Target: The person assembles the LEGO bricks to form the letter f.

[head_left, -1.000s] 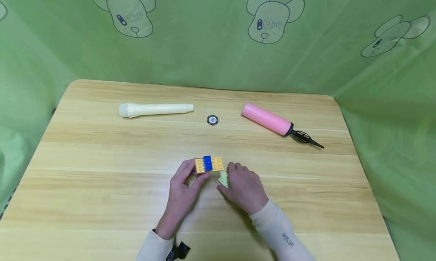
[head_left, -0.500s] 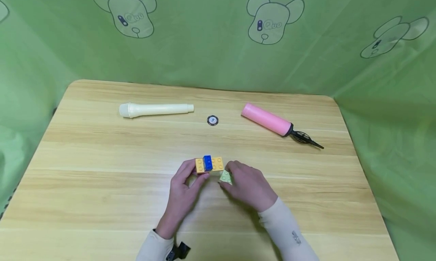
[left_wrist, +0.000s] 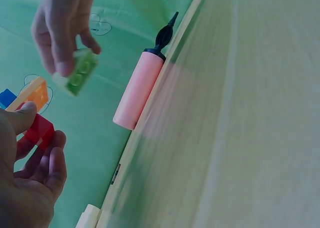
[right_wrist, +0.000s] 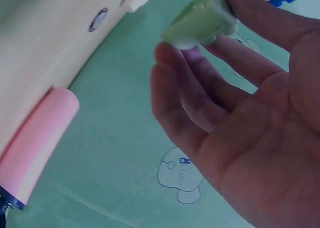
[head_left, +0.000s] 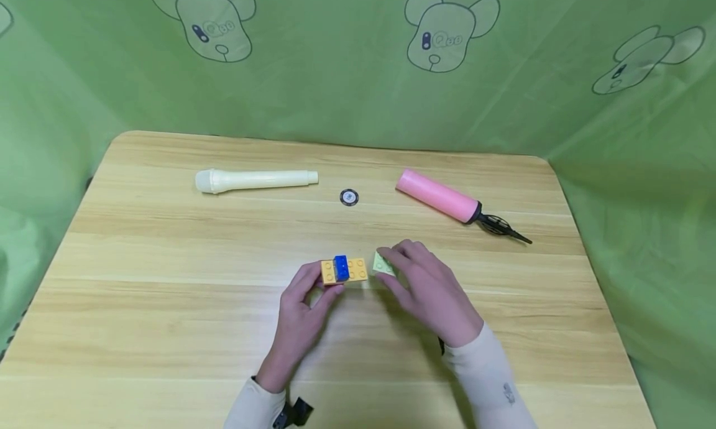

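Note:
My left hand [head_left: 301,320] grips a small stack of toy building bricks. In the left wrist view its thumb and fingers pinch the red brick [left_wrist: 40,130] at the bottom. An orange brick [head_left: 358,270] lies across that one, with a blue brick [head_left: 341,268] on its studs. Just to the right, my right hand [head_left: 433,286] pinches a light green brick [head_left: 383,264] between thumb and fingers. In the right wrist view the green brick [right_wrist: 202,23] is held at the fingertips, tilted. A narrow gap separates it from the orange brick.
On the wooden table [head_left: 168,329], a white toy microphone [head_left: 257,179] lies at the back left. A round chip [head_left: 349,197] lies mid-back, and a pink hand pump [head_left: 439,197] with a black nozzle at the back right. Green printed cloth [head_left: 335,106] hangs around the table.
My right hand has lifted the green brick and moved it forward and to the right, turning it beside the stack's right end. The left hand and its stack have stayed in place.

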Tool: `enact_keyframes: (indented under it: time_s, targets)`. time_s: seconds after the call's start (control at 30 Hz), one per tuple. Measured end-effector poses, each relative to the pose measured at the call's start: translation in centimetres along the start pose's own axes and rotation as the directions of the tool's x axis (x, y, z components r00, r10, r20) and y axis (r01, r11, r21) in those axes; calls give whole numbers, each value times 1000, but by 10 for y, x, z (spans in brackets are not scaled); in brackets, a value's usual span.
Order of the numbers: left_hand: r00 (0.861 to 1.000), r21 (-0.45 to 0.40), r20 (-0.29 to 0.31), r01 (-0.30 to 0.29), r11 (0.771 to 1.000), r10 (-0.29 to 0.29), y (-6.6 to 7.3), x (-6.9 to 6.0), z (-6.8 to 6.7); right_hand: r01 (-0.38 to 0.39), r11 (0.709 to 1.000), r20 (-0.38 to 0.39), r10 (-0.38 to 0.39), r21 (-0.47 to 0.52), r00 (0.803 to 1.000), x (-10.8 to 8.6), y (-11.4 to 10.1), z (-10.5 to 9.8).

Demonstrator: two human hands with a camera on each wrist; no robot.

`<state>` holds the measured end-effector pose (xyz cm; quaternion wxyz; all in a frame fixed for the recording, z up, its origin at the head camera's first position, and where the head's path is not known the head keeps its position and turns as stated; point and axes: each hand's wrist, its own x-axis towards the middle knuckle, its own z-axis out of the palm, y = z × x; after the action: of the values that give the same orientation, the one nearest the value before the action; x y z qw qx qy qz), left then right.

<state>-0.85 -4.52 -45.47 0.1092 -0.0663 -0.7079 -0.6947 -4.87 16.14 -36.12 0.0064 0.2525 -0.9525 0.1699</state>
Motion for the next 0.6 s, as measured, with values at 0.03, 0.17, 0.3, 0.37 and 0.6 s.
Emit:
enact_keyframes:
  time_s: [0.03,0.17,0.3,0.37,0.6]
  targets:
    - [1000,1,0,3,1000,-3,0,0,0,9,1000,-15,-9,3,1000,0,-1,-2]
    - [1000,5,1,0,1000,0,0,0,0,40,999,-67,-40,6,997,0,-3,-6]
    - [1000,2,4,-6,1000,6,-1,0,0,72,997,-108,-71,10,992,0,-6,-10]
    - [1000,-1,6,-9,1000,9,-1,0,0,89,996,-126,-86,17,988,0,-8,-11]
    - [999,-22,15,-32,999,33,-1,0,0,148,987,-180,-134,68,975,3,-16,-14]
